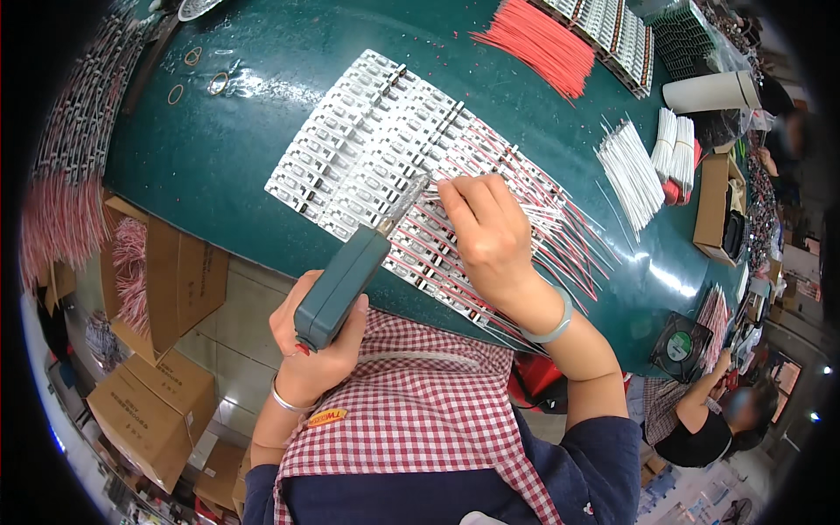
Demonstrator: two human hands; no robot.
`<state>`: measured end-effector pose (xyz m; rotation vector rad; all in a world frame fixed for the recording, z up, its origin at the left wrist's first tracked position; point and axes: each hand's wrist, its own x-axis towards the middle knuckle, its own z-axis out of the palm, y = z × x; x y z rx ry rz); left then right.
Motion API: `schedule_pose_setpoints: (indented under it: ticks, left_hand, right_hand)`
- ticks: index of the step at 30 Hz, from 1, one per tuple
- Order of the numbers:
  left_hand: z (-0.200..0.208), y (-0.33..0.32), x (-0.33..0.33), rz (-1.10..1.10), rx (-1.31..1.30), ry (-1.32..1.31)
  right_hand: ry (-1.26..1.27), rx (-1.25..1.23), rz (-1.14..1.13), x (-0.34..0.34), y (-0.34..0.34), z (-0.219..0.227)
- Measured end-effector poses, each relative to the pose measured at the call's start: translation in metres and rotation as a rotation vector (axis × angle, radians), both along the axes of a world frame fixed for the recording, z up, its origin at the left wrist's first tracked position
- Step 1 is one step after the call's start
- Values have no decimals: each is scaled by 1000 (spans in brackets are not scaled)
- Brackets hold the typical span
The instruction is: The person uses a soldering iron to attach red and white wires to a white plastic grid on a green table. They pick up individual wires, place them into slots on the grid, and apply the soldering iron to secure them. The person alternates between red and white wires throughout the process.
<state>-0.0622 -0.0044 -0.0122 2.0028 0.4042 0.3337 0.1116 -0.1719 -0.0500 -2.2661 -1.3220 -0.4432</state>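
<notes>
My left hand (319, 341) is closed round the dark green body of a gun-shaped tool (344, 284). Its narrow metal nose points up and right, over the white part rows. Right by that nose, my right hand (492, 236) has thumb and fingers pinched together; what lies between them is too small to make out. Beneath both lies a slanted panel of small white parts (350, 140) in several rows. Thin red and white wires (560, 236) run from its right-hand rows toward the right, partly under my right hand and wrist.
Red wires (534, 48) lie at the back of the green table (236, 131), white wires (632, 175) to the right. Rubber bands (218, 83) sit far left. Cardboard boxes (157, 411) stand left below the table edge. A co-worker (700, 420) sits at the right.
</notes>
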Motion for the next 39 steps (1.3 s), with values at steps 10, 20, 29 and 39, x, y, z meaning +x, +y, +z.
schedule_pose_setpoints:
  ticks: [10,20,29,39]
  left_hand:
    - [-1,0,-1,-4,77,-18]
    - [-1,3,-12,14,64,-37]
    - [-3,4,-18,14,58,-27]
    - [-6,1,-18,-4,69,-15]
  right_hand:
    - [-24,-7,4,0,2,-1]
    - [-24,2,-9,-1,1,-2]
    - [22,22,8,-14,0,-1]
    - [4,-20,11,-14,1,-1]
